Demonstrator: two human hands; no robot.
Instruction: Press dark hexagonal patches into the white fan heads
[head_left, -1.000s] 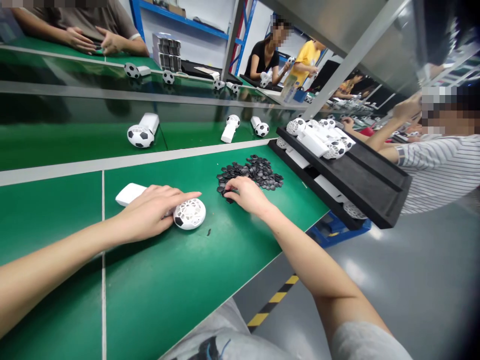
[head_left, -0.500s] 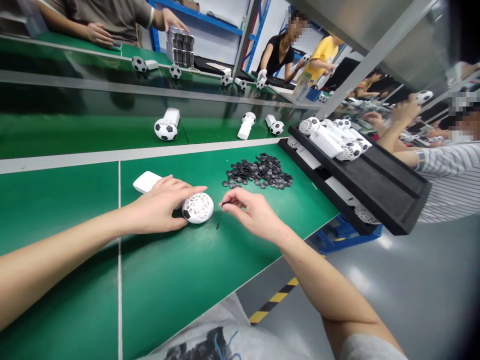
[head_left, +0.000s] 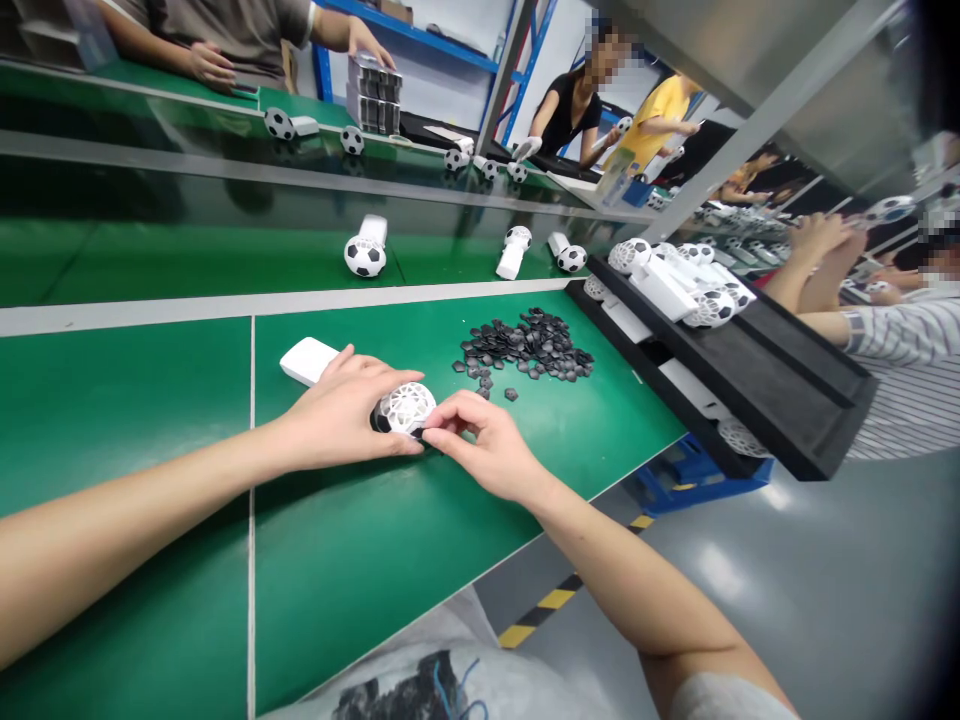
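My left hand (head_left: 341,410) is wrapped round a white openwork soccer-ball piece (head_left: 407,408), whose white flat handle (head_left: 307,360) sticks out behind the fingers on the green table. Some black patches show on the ball's near left side. My right hand (head_left: 484,440) pinches a small black pentagon piece (head_left: 419,433) against the ball's lower right side; the fingertips partly hide it. Beyond my right hand lies a loose pile of black pentagon pieces (head_left: 532,345), with a few stray ones nearer to me.
At the right, stacked black trays (head_left: 795,370) hold white ball pieces. A conveyor (head_left: 247,250) behind a pale rail (head_left: 150,312) carries several soccer-ball pieces. Co-workers stand across the line, and one in a striped sleeve (head_left: 892,330) is at the right.
My right hand has moved left and brought the black piece from beside the ball onto it. A few black pieces now lie nearer, apart from the pile. The view has shifted slightly.
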